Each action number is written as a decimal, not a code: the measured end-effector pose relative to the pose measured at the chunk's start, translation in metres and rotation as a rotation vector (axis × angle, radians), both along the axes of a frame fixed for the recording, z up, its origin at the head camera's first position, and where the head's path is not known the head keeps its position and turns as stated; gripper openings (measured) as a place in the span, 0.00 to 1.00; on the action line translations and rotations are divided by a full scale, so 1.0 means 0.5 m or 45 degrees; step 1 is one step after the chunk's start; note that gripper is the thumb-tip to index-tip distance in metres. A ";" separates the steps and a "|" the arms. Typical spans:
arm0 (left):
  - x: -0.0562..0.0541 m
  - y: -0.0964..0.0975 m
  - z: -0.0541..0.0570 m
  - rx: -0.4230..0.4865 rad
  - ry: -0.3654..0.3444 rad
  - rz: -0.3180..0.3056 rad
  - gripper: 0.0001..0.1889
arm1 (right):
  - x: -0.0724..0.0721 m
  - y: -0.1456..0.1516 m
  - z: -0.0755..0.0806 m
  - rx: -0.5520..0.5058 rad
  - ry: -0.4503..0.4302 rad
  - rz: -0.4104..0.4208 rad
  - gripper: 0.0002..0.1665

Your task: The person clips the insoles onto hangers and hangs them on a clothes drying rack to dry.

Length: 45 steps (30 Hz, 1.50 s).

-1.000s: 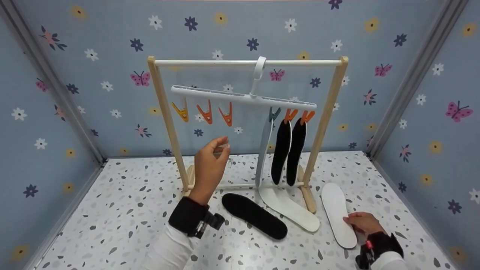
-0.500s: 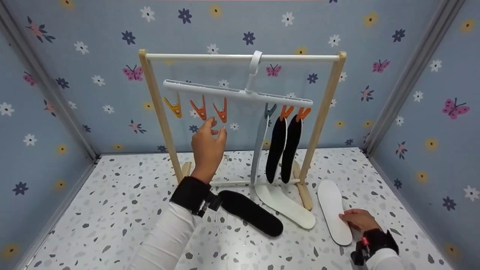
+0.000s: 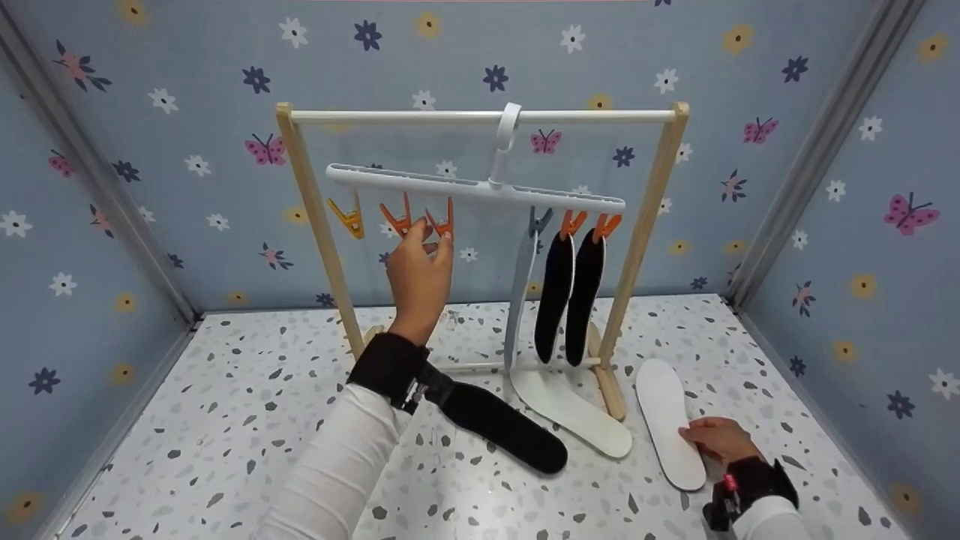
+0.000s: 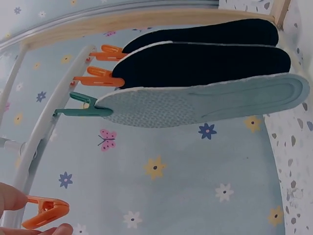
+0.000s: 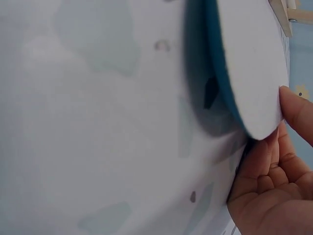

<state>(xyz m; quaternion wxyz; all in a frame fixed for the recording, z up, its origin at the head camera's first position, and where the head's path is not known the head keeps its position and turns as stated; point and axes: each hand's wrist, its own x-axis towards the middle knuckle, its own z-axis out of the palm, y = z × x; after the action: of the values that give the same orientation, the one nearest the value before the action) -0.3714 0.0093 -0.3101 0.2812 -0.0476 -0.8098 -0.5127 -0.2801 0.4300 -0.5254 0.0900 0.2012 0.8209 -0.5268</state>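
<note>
"Two hands I see. What do the fingers of the left hand (image 3: 420,274) do?"

"Its thumb and finger are bent narrowly around an orange clip (image 4: 49,213), one at each side of it."

"And the right hand (image 3: 724,441)?"

"Its fingers pinch the edge of a white insole (image 3: 669,424). This insole is just to the left of them, and it reaches both forward and back from them. Its rim looks blue from the right wrist."

"Which things are close to the left fingers?"

"Above them is the white hanger (image 3: 420,180), from which the clip hangs. Just to their left is a second orange clip (image 3: 398,222), partly covered by them, and farther left a yellow clip (image 3: 351,223)."

"To their right?"

"First a green clip (image 4: 83,112) with a pale insole (image 4: 205,100), then two orange clips, each with a black-faced insole (image 4: 195,63). These three hang well apart from the fingers."

"And lower?"

"Below the left fingers, to the right, a black insole (image 3: 502,427) lies on the speckled surface (image 3: 225,420). A cream insole (image 3: 574,416) lies between it and the right fingers."

"Outermost?"

"Around the hanger stands a wooden frame (image 3: 643,244); behind it is a blue flowered wall (image 3: 187,262)."
</note>
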 end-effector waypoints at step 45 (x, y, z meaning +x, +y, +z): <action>-0.072 0.016 0.043 -0.290 0.026 0.341 0.18 | 0.004 0.001 0.000 -0.012 0.005 0.001 0.14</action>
<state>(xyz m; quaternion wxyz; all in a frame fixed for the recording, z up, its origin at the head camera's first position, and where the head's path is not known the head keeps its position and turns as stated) -0.4076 0.0174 -0.2888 0.3481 0.0239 -0.8588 -0.3752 -0.2779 0.4307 -0.5256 0.0898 0.1994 0.8187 -0.5309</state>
